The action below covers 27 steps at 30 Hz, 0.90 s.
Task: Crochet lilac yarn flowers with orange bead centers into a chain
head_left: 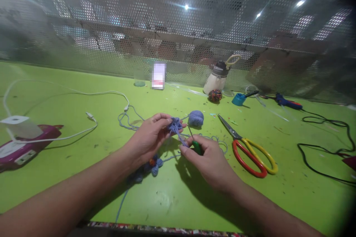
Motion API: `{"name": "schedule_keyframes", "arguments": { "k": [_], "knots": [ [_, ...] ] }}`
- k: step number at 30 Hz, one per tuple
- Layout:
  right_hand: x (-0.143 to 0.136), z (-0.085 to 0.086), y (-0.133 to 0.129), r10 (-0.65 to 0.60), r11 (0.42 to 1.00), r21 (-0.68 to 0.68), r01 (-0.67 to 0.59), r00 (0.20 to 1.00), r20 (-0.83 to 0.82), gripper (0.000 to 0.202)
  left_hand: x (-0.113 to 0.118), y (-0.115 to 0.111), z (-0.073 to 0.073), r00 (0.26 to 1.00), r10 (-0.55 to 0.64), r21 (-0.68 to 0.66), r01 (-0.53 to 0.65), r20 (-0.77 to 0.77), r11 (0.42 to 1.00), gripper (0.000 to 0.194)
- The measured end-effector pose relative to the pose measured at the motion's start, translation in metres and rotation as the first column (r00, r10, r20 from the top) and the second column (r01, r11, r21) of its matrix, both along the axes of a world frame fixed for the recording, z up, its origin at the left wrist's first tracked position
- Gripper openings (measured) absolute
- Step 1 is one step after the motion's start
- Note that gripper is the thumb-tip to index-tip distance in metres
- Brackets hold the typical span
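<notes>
Clock positions running from the yarn piece, twelve pointing to the far edge.

- The small blue-violet, loose-looped yarn piece (175,124) is hanging above the lime-green tabletop (155,203), mid-view. The left hand (148,133), at eight o'clock, is pinching it between thumb and fingers.
- The right hand (213,159), between four and five, is closing around a green-handled tool with a slim metal shaft (197,147), the shaft pointing toward eleven. Tip too small to read. Thumb and forefinger are meeting near a strand coming off the piece; cannot tell how firmly they are gripping it.
- Hands working near each other, not touching.
- A blue-violet yarn ball (195,118) is sitting between two and three; large scissors with red and yellow handles (235,133) are lying open between three and four. A blue yarn flower with an orange-red centre (155,170) is resting near seven, partly under the left forearm.

Handling, my judgement: piece looking very light, soft, floppy, hardly slippery; its loops probably stretching or snagging under a sharp pull. Best hold: the dense middle, flat between finger pads, leaving the strand slack.
</notes>
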State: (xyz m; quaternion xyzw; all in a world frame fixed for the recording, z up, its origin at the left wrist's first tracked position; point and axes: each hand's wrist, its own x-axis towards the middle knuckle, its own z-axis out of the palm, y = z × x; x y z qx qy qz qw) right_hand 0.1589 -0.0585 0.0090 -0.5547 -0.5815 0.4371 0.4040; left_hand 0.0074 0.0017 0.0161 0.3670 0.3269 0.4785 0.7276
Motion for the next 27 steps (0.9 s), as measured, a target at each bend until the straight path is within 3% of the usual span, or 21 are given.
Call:
{"name": "schedule_keyframes", "arguments": {
  "k": [5,8,11,14,17,20,23,27],
  "knots": [
    [0.007,0.007,0.0,-0.023,0.999,0.028,0.022,0.998,0.055,0.023,0.0,0.0,0.002,1.0,-0.015,-0.042,0.014,-0.006,0.999,0.014],
    [0.013,0.01,0.001,-0.032,0.998,0.057,0.028,0.997,0.067,0.025,-0.002,0.001,0.001,0.997,-0.075,-0.041,0.073,-0.033,0.996,0.025],
    [0.017,0.012,0.003,0.0,0.996,0.088,-0.009,0.995,0.101,0.023,-0.005,0.004,-0.003,0.989,-0.115,-0.017,0.114,-0.098,0.993,0.024],
    [0.019,0.013,0.002,0.137,0.984,0.077,-0.162,0.955,0.262,0.02,-0.007,0.006,-0.007,0.974,-0.09,0.06,0.104,-0.206,0.993,0.02],
    [0.025,0.015,-0.003,0.324,0.925,0.025,-0.38,0.82,0.471,0.018,-0.009,0.008,-0.006,0.957,-0.061,0.148,0.106,-0.285,0.983,0.017],
    [0.04,0.018,-0.011,0.401,0.873,0.012,-0.487,0.733,0.549,0.026,-0.013,0.011,-0.004,0.947,-0.065,0.195,0.131,-0.316,0.972,0.017],
    [0.066,0.02,-0.016,0.307,0.904,0.047,-0.425,0.722,0.621,0.027,-0.017,0.015,-0.004,0.933,-0.11,0.207,0.189,-0.342,0.96,0.027],
    [0.103,0.013,-0.012,-0.023,0.992,0.106,-0.067,0.728,0.685,0.027,-0.021,0.019,-0.005,0.878,-0.219,0.175,0.317,-0.426,0.932,0.039]
  ]
}}
